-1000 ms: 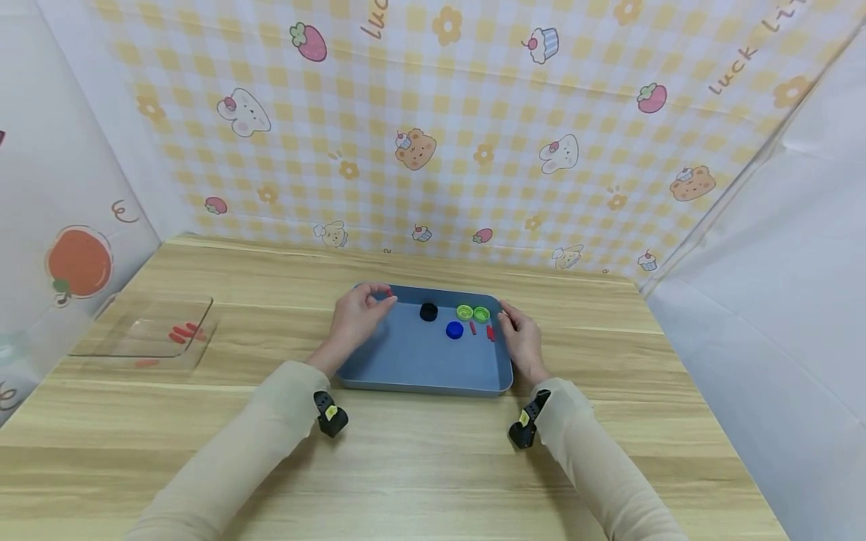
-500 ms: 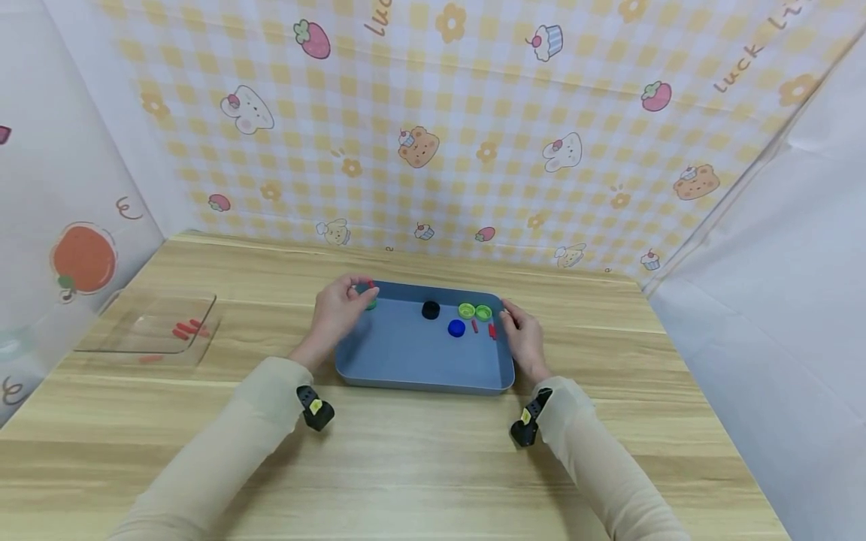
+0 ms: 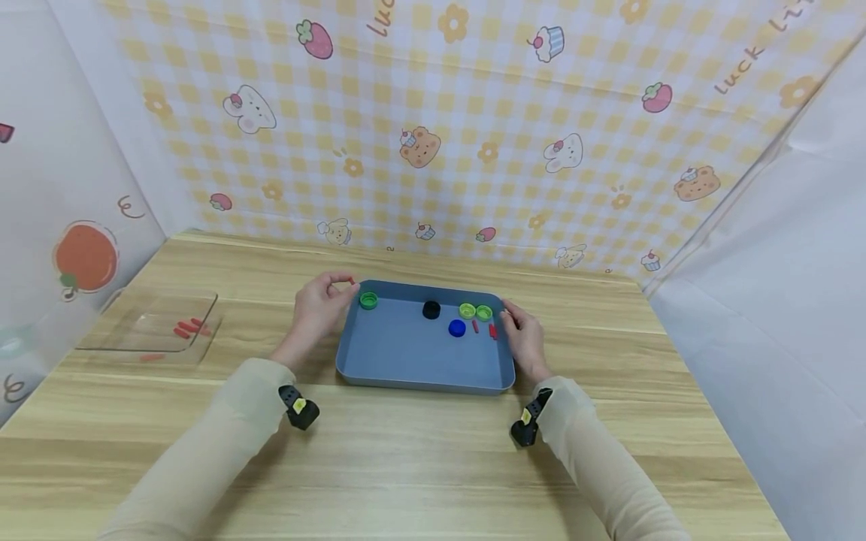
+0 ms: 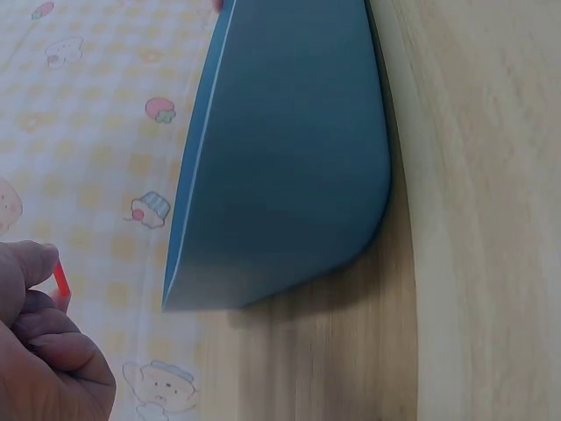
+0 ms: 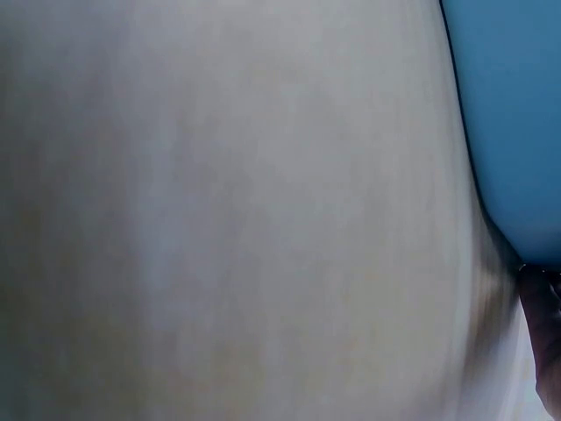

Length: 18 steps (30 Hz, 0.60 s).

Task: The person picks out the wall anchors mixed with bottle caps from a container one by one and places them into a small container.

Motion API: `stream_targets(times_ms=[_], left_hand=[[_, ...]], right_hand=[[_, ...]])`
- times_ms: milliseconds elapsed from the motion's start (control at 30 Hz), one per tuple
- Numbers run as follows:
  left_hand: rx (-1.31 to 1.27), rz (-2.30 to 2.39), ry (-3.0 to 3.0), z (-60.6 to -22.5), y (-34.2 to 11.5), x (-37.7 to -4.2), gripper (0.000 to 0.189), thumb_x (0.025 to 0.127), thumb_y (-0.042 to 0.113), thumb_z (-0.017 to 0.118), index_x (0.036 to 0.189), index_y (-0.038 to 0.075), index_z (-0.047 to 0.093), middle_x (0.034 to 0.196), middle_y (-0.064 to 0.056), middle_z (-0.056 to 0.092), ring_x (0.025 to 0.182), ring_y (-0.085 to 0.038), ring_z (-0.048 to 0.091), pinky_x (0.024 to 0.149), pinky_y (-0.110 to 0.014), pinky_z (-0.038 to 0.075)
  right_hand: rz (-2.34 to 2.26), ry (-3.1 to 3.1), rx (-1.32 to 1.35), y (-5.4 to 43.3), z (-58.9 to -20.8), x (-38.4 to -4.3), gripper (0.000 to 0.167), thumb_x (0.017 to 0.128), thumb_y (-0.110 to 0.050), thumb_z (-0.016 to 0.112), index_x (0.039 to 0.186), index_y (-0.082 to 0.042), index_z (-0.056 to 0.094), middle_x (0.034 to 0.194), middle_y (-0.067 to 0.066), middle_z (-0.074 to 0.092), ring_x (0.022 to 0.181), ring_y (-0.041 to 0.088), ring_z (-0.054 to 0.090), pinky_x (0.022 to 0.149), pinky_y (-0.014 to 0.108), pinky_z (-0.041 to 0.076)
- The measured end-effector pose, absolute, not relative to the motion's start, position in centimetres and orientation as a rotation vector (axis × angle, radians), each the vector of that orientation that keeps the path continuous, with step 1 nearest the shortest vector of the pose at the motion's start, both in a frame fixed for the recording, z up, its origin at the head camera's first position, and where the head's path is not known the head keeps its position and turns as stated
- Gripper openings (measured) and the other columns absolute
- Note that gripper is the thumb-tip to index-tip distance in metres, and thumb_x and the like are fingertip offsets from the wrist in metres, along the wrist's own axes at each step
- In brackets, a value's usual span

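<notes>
In the head view my left hand (image 3: 318, 306) is just outside the tray's far left corner, pinching a small red stick (image 3: 352, 281) between thumb and fingertips. The left wrist view also shows the red stick (image 4: 60, 279) poking out from the fingers. My right hand (image 3: 524, 342) grips the right wall of the blue-grey tray (image 3: 422, 364), near its far corner. Inside the tray, a green cap (image 3: 368, 300) lies at the far left, a black cap (image 3: 431, 309) at the back middle, and a blue cap (image 3: 457, 328) nearer the right.
Two yellow-green caps (image 3: 467, 310) and several red sticks (image 3: 476, 327) lie in the tray's right part. A clear box (image 3: 135, 349) holding several more red sticks (image 3: 192, 327) stands on the table's left side. Patterned cloth (image 3: 379, 188) hangs behind the table.
My left hand has moved left with the red stick, from over the tray to beyond its left edge, uncovering the green cap. The right hand stays at the tray wall.
</notes>
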State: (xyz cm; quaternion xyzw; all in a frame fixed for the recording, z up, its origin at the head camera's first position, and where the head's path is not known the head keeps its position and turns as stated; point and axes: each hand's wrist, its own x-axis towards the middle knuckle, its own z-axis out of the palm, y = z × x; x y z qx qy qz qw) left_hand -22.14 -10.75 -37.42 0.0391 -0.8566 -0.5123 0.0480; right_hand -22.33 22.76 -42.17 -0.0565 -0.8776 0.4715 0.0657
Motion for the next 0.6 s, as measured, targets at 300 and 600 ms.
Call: stream_targets(times_ms=[300,600], left_hand=[[0.167,-1.498,-2.573,-37.3,-12.8,-21.8,0.031,0.09,0.025,0.063,0.113,0.004,0.063,0.066,0.004,0.05,0.054,-0.006,0.044,0.05,-0.022,0.036],[0.204,-1.48,-2.562,-37.3,-14.7,-21.5,0.034,0.091,0.031,0.061,0.113,0.005,0.062,0.067,0.004,0.051,0.053,-0.005,0.043,0.048,-0.021,0.036]], right_hand=[[1.413,-2.649,-0.148,22.8,-42.1,-22.4,0.036,0.098,-0.012,0.048,0.133,-0.001,0.051,0.132,0.018,0.054,0.122,0.028,0.052,0.099,0.041,0.042],[1.445,-2.646,-0.162,22.9,-42.1,-22.3,0.037,0.098,-0.013,0.048,0.134,-0.003,0.051,0.134,0.017,0.052,0.124,0.028,0.05,0.1,0.041,0.042]])
